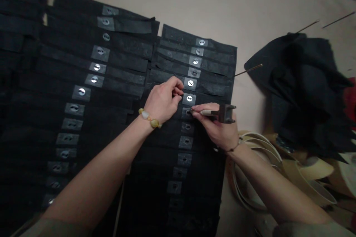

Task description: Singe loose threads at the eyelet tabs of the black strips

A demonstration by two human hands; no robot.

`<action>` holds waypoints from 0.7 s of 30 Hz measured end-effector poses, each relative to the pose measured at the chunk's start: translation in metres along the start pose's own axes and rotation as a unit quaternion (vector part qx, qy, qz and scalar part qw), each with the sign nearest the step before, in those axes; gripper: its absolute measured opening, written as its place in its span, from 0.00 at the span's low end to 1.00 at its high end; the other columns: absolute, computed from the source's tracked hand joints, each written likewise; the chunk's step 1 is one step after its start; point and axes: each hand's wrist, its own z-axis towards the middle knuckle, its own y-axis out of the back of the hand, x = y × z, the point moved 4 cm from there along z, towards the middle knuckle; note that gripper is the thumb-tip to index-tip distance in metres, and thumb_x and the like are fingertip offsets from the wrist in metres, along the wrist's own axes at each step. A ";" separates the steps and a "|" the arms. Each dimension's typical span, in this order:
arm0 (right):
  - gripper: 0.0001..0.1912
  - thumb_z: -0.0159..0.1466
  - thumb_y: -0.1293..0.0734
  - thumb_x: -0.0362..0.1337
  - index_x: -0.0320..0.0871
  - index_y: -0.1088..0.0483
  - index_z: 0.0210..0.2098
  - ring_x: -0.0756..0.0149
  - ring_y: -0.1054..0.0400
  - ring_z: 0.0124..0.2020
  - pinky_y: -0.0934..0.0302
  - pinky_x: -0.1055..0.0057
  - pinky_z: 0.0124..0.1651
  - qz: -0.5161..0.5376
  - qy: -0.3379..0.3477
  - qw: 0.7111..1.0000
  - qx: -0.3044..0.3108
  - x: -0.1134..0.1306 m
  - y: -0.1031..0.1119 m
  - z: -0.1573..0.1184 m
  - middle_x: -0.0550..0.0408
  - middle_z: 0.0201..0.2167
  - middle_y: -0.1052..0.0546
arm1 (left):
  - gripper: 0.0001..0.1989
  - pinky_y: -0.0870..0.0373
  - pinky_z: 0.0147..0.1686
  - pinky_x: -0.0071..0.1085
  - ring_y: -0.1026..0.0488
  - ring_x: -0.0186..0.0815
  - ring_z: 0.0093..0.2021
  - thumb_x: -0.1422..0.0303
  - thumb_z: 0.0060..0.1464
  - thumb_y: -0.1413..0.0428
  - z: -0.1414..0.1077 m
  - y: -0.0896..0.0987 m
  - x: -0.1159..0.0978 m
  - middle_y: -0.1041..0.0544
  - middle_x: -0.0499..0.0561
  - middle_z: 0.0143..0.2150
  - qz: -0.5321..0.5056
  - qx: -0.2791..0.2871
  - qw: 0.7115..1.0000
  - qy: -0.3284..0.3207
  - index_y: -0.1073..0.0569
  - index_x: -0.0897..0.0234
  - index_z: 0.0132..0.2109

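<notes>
Black fabric pieces (205, 140) lie overlapped in a column under both hands. Small grey patches run down it, each bearing a round metal disc, such as the shiny disc (189, 98) between the hands. My left hand (164, 98) rests on the fabric left of the discs, its fingers curled towards the thumb; whatever they pinch, if anything, is too small to make out. My right hand (219, 129) is closed around a small hammer (226, 114) with a pale handle and dark head. The handle's end and my right fingertips are at the patch just below the shiny disc.
To the left lies another column of black pieces (116, 92) with patches and discs. On the right are a heap of black fabric (303, 81), thin rods (249, 69) and rolls of pale strip (267, 148). A pale tabletop (194, 0) extends behind.
</notes>
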 end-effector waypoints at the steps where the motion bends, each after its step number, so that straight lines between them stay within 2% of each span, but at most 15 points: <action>1: 0.03 0.64 0.29 0.37 0.45 0.23 0.36 0.61 0.22 0.41 0.27 0.61 0.49 0.007 -0.006 1.000 -0.012 0.004 0.003 -0.003 0.53 0.38 0.17 | 0.12 0.26 0.46 0.32 0.21 0.35 0.41 0.78 0.51 0.44 0.000 0.000 0.000 0.19 0.47 0.38 0.000 0.000 1.000 0.001 0.29 0.60 0.42; 5: 0.02 0.63 0.29 0.35 0.47 0.23 0.37 0.61 0.22 0.39 0.26 0.61 0.46 0.030 0.002 0.999 -0.039 0.021 0.005 -0.023 0.53 0.38 0.18 | 0.13 0.27 0.47 0.33 0.21 0.35 0.40 0.79 0.50 0.45 0.000 0.000 0.000 0.19 0.47 0.38 -0.005 -0.003 1.000 -0.006 0.28 0.60 0.43; 9: 0.02 0.64 0.30 0.35 0.47 0.23 0.35 0.62 0.22 0.39 0.25 0.62 0.46 0.013 -0.016 1.000 -0.013 0.011 -0.012 -0.037 0.54 0.36 0.18 | 0.13 0.27 0.47 0.33 0.21 0.35 0.40 0.78 0.50 0.45 0.000 0.000 0.001 0.19 0.47 0.38 -0.003 -0.003 1.000 -0.006 0.28 0.60 0.42; 11: 0.02 0.64 0.30 0.35 0.47 0.23 0.37 0.62 0.22 0.41 0.26 0.61 0.48 0.013 -0.040 0.998 -0.041 0.008 -0.012 -0.043 0.53 0.37 0.18 | 0.12 0.27 0.47 0.32 0.21 0.35 0.40 0.78 0.50 0.45 0.000 0.000 0.001 0.19 0.47 0.38 0.002 0.003 1.000 0.001 0.28 0.60 0.42; 14: 0.04 0.63 0.29 0.32 0.47 0.23 0.37 0.61 0.21 0.41 0.25 0.61 0.47 0.027 -0.042 0.995 -0.090 0.020 -0.007 -0.055 0.54 0.38 0.18 | 0.12 0.27 0.47 0.32 0.22 0.34 0.40 0.78 0.51 0.45 -0.001 0.000 0.000 0.19 0.47 0.38 0.005 0.006 1.000 0.008 0.28 0.61 0.43; 18: 0.07 0.60 0.28 0.30 0.48 0.23 0.36 0.61 0.21 0.39 0.24 0.63 0.44 0.006 -0.009 0.998 -0.060 0.031 -0.016 -0.076 0.55 0.38 0.17 | 0.12 0.28 0.47 0.32 0.22 0.33 0.39 0.77 0.51 0.45 -0.001 -0.001 0.000 0.19 0.47 0.38 0.007 0.002 1.000 0.003 0.29 0.61 0.43; 21: 0.06 0.62 0.29 0.29 0.47 0.23 0.36 0.62 0.21 0.37 0.24 0.63 0.44 0.022 -0.054 0.993 -0.107 0.023 -0.020 -0.091 0.54 0.36 0.17 | 0.12 0.27 0.47 0.31 0.22 0.33 0.39 0.77 0.51 0.45 -0.001 -0.001 0.000 0.19 0.47 0.38 0.012 0.001 1.000 0.003 0.28 0.61 0.43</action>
